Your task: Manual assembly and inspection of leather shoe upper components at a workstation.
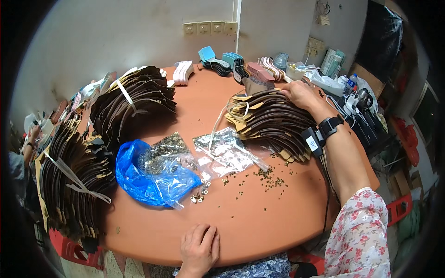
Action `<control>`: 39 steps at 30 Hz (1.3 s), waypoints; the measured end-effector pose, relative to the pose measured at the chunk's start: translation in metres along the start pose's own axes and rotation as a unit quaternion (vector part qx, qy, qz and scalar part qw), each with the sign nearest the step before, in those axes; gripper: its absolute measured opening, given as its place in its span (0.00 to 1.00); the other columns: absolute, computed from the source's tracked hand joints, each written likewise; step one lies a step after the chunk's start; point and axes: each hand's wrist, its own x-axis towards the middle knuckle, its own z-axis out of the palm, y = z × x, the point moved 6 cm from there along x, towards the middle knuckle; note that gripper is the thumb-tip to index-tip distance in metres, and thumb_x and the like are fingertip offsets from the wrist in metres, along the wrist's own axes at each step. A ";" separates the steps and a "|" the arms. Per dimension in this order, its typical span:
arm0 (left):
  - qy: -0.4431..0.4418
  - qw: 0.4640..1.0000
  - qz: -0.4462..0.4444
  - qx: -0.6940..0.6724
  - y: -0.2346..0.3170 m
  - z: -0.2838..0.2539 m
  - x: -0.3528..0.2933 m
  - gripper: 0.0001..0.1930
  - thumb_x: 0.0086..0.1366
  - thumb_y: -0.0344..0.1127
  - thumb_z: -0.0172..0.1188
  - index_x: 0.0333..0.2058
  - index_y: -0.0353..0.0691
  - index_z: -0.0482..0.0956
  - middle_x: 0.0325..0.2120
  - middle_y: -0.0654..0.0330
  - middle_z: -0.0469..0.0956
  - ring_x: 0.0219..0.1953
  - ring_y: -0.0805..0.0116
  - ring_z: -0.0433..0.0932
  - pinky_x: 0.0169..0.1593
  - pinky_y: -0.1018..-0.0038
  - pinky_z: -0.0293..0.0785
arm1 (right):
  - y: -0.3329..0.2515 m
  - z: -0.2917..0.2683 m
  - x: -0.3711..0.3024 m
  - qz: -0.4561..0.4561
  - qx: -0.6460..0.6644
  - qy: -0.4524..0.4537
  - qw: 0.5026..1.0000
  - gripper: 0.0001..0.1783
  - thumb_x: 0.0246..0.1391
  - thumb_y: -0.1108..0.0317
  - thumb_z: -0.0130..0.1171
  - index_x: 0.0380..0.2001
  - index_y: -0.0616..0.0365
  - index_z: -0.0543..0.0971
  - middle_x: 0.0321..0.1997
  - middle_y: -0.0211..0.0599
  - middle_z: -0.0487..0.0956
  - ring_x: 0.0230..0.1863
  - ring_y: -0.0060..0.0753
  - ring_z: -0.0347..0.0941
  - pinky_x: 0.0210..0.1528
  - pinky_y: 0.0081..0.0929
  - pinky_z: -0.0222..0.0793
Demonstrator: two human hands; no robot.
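Observation:
My right hand [299, 95] reaches to the far end of a fanned stack of dark brown, leather-like cut pieces [273, 120] with tan edges. Its fingers close on the edge of a piece there; the fingertips are partly hidden. My left hand [199, 243] rests on the near edge of the table, fingers lying loosely bent, nothing in them. Between the hands, small dark metal bits [271, 180] are scattered. A clear plastic bag [227, 153] lies beside the stack, and a blue plastic bag [134, 180] with small metal parts sits left of it.
Two more bundles of brown pieces, one farther off [132, 102] and one nearer [74, 185], stand at the left, tied with pale strips. Blue-topped pieces [214, 62] line the back of the orange-brown table [250, 241]. Another person's hand [34, 133] shows at far left.

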 end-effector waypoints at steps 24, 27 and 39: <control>0.020 0.999 -0.014 -0.040 0.000 -0.010 -0.007 0.14 0.54 0.32 0.63 0.40 0.38 0.79 0.38 0.55 0.75 0.39 0.54 0.74 0.43 0.62 0.69 | -0.090 -0.141 -0.199 0.014 0.342 0.211 0.916 0.12 0.56 0.76 0.54 0.44 0.68 0.77 0.35 0.29 0.79 0.37 0.15 0.72 0.41 0.16 0.69; 0.004 0.968 -0.095 -0.232 -0.013 -0.006 -0.005 0.16 0.60 0.35 0.61 0.46 0.36 0.76 0.41 0.53 0.76 0.44 0.58 0.75 0.48 0.68 0.69 | -0.102 -0.118 -0.253 0.083 0.476 0.100 0.870 0.12 0.55 0.78 0.55 0.44 0.68 0.77 0.37 0.30 0.80 0.37 0.15 0.73 0.42 0.15 0.69; -0.039 0.724 -0.255 -0.640 -0.035 -0.028 -0.027 0.22 0.69 0.40 0.52 0.57 0.33 0.67 0.46 0.58 0.76 0.50 0.72 0.71 0.56 0.73 0.65 | -0.136 0.041 -0.357 0.143 0.611 -0.273 0.729 0.13 0.57 0.75 0.57 0.46 0.65 0.78 0.32 0.23 0.78 0.31 0.09 0.68 0.33 0.12 0.66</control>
